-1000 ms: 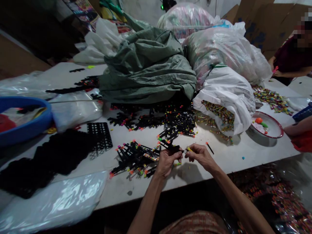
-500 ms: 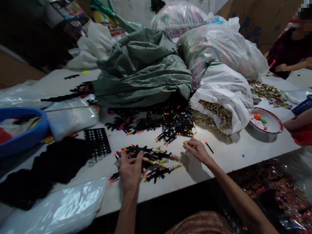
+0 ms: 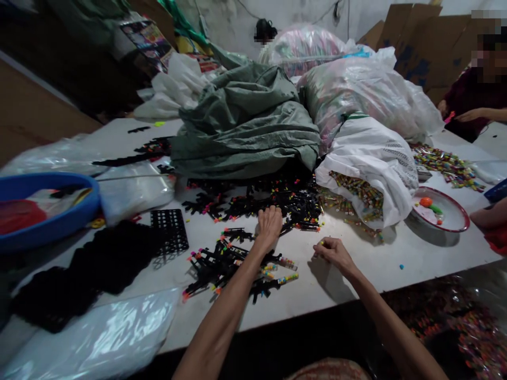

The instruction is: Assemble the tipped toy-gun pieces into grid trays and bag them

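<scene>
On the white desk (image 3: 301, 298), the far pile of black toy guns (image 3: 301, 206) lies beyond the near pile (image 3: 209, 264). The left hand (image 3: 269, 222) curls over the far pile's front, its grip hidden; picking one gun singly should avoid tangles. The right hand (image 3: 332, 252), nearly closed, pinches a small yellow piece (image 3: 322, 243), best held lightly.

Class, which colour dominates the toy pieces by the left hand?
Black dominates the toy pieces; head view.

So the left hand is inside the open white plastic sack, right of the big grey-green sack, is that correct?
Not quite: the head view shows the left hand at the pile of small black plastic toy guns. The white sack does lie right of the grey-green sack.
</scene>
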Motion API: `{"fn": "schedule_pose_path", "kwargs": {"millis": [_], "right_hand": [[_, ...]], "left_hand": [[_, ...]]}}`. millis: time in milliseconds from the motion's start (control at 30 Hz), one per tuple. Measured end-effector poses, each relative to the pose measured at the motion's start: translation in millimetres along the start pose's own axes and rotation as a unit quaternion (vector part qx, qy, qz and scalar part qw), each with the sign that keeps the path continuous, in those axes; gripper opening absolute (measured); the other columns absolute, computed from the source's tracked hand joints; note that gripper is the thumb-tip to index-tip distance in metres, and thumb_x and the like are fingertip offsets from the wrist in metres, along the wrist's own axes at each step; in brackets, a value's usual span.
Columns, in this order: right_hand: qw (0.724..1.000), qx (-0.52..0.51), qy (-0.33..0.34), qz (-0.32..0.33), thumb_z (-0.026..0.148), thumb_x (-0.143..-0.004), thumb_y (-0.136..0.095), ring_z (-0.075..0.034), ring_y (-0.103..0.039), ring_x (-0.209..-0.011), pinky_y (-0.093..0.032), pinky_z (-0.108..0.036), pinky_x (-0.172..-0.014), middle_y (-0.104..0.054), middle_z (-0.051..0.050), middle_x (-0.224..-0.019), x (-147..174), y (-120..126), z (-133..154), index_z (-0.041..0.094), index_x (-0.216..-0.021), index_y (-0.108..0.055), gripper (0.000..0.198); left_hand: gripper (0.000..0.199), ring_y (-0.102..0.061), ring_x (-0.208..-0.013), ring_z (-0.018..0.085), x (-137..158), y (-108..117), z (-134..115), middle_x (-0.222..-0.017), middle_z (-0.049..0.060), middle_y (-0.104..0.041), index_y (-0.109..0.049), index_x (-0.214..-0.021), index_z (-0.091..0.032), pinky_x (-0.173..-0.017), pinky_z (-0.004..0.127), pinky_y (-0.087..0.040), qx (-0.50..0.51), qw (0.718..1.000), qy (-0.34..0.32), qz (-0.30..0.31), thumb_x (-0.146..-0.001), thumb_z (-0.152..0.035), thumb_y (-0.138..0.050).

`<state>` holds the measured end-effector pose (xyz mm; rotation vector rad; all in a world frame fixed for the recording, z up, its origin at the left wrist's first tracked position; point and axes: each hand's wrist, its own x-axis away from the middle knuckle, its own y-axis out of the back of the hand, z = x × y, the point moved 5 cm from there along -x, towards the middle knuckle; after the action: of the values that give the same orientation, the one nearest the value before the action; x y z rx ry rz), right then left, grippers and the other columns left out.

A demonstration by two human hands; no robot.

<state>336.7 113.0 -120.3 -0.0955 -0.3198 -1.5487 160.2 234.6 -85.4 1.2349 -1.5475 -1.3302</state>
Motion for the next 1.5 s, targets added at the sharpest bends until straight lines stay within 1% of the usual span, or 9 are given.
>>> {"fn": "schedule_pose_path", "kwargs": {"millis": [133, 267, 367, 533, 667, 867, 1067, 1233, 1500], "right_hand": [[0.984, -0.175, 0.000, -0.022, 0.036, -0.067, -0.072, -0.008, -0.045, -0.045, -0.034, -0.022, -0.046, -0.058, 0.002, -0.059, 0.3, 1.7, 12.1, 0.015, -0.076, -0.065, 0.024], [0.968, -0.244, 0.040, 0.038, 0.035, -0.073, -0.069, -0.008, -0.049, -0.051, -0.040, -0.023, -0.052, -0.061, -0.001, -0.069, 7.7, -8.5, 32.0, 0.015, -0.088, -0.070, 0.025], [0.972, -0.206, 0.057, 0.094, 0.036, -0.074, -0.069, -0.009, -0.050, -0.052, -0.040, -0.024, -0.053, -0.060, 0.000, -0.063, 15.6, -15.8, 42.7, 0.015, -0.085, -0.072, 0.024], [0.976, -0.156, 0.076, 0.134, 0.036, -0.075, -0.069, -0.010, -0.052, -0.057, -0.043, -0.024, -0.056, -0.063, -0.002, -0.069, 24.2, -16.2, 50.8, 0.014, -0.088, -0.073, 0.026], [0.977, -0.123, 0.090, 0.149, 0.036, -0.078, -0.067, -0.009, -0.051, -0.055, -0.040, -0.022, -0.052, -0.062, -0.002, -0.068, 26.5, -16.0, 51.5, 0.013, -0.086, -0.073, 0.025], [0.982, -0.092, 0.058, 0.151, 0.040, -0.081, -0.062, -0.007, -0.047, -0.050, -0.035, -0.020, -0.047, -0.057, -0.001, -0.061, 27.9, -18.0, 43.2, 0.011, -0.085, -0.072, 0.031], [0.984, -0.018, 0.070, 0.162, 0.041, -0.082, -0.059, -0.006, -0.046, -0.048, -0.035, -0.018, -0.046, -0.054, 0.001, -0.059, 28.3, -17.9, 43.4, 0.011, -0.082, -0.071, 0.032], [0.983, -0.007, 0.034, 0.181, 0.040, -0.081, -0.059, -0.006, -0.044, -0.045, -0.033, -0.018, -0.043, -0.053, 0.001, -0.056, 28.7, -23.7, 36.8, 0.010, -0.078, -0.070, 0.033], [0.969, 0.110, 0.170, 0.139, 0.031, -0.088, -0.052, -0.008, -0.049, -0.056, -0.035, -0.017, -0.052, -0.058, -0.002, -0.064, 43.2, -28.2, 49.0, 0.010, -0.080, -0.071, 0.029]], "left_hand": [[0.032, -0.059, -0.094, 0.023, 42.3, 14.6, -11.5, -0.103, 0.010, -0.065, -0.058, -0.110, -0.018, -0.080, 0.031, -0.039, 0.039, 0.998, -0.041, 0.011, -0.091, -0.022, -0.034], [0.029, -0.062, -0.079, 0.020, 87.0, 15.8, -39.9, -0.087, 0.005, -0.069, -0.063, -0.105, -0.023, -0.065, 0.026, -0.037, 0.183, 0.966, -0.149, 0.103, -0.091, -0.034, -0.040], [0.033, -0.059, -0.065, 0.017, 102.7, 16.9, -46.1, -0.073, 0.002, -0.066, -0.065, -0.087, -0.021, -0.059, 0.025, -0.033, 0.236, 0.946, -0.157, 0.156, -0.092, -0.038, -0.037], [0.028, -0.053, -0.058, 0.013, 106.9, 24.2, -42.5, -0.062, -0.002, -0.060, -0.064, -0.078, -0.020, -0.056, 0.023, -0.028, 0.235, 0.943, -0.163, 0.170, -0.088, -0.030, -0.040], [0.028, -0.051, -0.058, 0.012, 110.9, 26.8, -41.4, -0.064, -0.002, -0.060, -0.063, -0.077, -0.019, -0.056, 0.023, -0.027, 0.213, 0.946, -0.175, 0.169, -0.089, -0.029, -0.040], [0.029, -0.056, -0.066, 0.014, 115.4, 20.8, -40.5, -0.075, 0.001, -0.066, -0.064, -0.083, -0.020, -0.058, 0.023, -0.028, 0.169, 0.957, -0.171, 0.160, -0.091, -0.030, -0.038], [0.027, -0.056, -0.066, 0.014, 121.7, 10.8, -36.9, -0.075, 0.001, -0.067, -0.064, -0.082, -0.020, -0.058, 0.023, -0.028, 0.195, 0.952, -0.173, 0.163, -0.091, -0.028, -0.040], [0.027, -0.057, -0.071, 0.015, 125.1, 6.6, -33.0, -0.077, 0.002, -0.065, -0.063, -0.085, -0.020, -0.061, 0.024, -0.030, 0.186, 0.948, -0.199, 0.164, -0.091, -0.027, -0.037], [0.032, -0.042, -0.056, 0.011, 132.7, 8.4, -29.5, -0.057, -0.003, -0.047, -0.050, -0.064, -0.017, -0.056, 0.024, -0.024, 0.248, 0.921, -0.207, 0.219, -0.090, -0.031, -0.038]]}}
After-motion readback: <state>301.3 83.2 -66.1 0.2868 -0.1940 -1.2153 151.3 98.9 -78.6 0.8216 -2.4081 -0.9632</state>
